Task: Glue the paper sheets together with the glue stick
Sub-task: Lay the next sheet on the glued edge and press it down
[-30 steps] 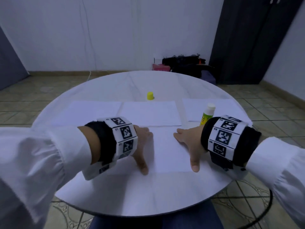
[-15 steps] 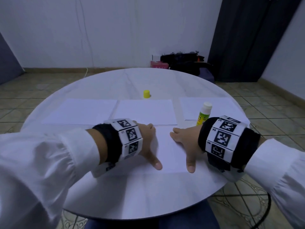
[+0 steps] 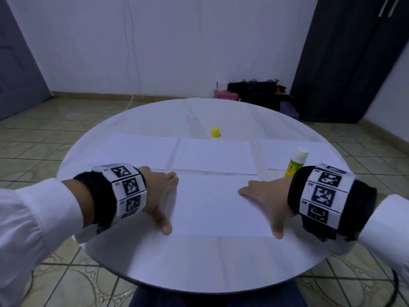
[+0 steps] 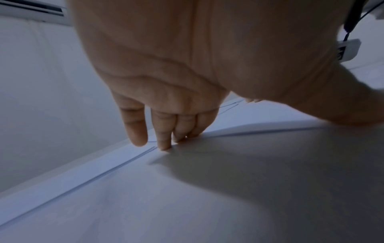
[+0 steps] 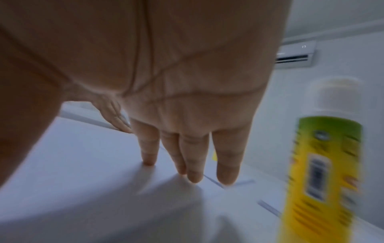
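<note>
A white paper sheet (image 3: 218,204) lies flat at the table's near middle. My left hand (image 3: 163,196) rests at its left edge, fingers straight, tips touching the paper's far left corner (image 4: 166,144). My right hand (image 3: 265,196) presses flat on its right side, its fingers (image 5: 191,164) spread and straight. An uncapped yellow-green glue stick (image 3: 295,162) stands upright just beyond my right wrist, close beside the hand (image 5: 320,172). Its yellow cap (image 3: 215,132) stands at the table's far middle. Three more paper sheets or stacks lie in a row behind: left (image 3: 137,151), middle (image 3: 213,157), right (image 3: 285,151).
The round white table (image 3: 199,258) has bare surface near its front edge. Dark bags and a pink box (image 3: 224,94) sit on the tiled floor by the far wall. A dark cabinet (image 3: 345,63) stands at the right.
Both hands have slid apart over the near sheet, the left toward its left edge and the right toward its right edge. The glue stick and cap have not moved.
</note>
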The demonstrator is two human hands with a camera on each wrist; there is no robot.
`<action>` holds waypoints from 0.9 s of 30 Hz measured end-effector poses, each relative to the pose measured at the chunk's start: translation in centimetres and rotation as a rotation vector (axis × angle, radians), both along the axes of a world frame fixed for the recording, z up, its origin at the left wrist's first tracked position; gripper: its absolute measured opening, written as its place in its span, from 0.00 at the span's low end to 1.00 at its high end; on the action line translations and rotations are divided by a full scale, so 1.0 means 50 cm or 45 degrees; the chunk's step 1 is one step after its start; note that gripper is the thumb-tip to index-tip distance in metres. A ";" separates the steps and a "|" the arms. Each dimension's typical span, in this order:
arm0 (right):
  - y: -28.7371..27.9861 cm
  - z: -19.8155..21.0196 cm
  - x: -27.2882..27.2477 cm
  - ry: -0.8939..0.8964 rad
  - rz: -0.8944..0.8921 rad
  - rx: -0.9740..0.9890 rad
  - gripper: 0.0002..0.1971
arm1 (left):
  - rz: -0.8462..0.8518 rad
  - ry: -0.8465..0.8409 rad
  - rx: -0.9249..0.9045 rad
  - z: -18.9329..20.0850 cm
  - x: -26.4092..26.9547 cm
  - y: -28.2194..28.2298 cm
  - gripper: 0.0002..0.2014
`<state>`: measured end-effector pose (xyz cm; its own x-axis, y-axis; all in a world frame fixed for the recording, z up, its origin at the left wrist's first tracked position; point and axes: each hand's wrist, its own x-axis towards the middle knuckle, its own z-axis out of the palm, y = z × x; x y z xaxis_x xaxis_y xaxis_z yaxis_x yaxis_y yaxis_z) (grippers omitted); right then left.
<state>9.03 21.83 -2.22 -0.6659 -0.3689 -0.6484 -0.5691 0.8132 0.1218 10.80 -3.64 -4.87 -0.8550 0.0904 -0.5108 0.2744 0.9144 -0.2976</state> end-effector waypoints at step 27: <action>-0.013 -0.026 -0.045 0.003 -0.061 -0.023 0.64 | -0.107 0.084 0.145 -0.019 0.006 -0.023 0.66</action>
<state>6.79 21.17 -3.50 -0.6847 -0.3481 -0.6403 -0.5289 0.8418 0.1079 11.08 -4.80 -5.83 -0.8734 0.2169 -0.4361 0.3345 0.9180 -0.2133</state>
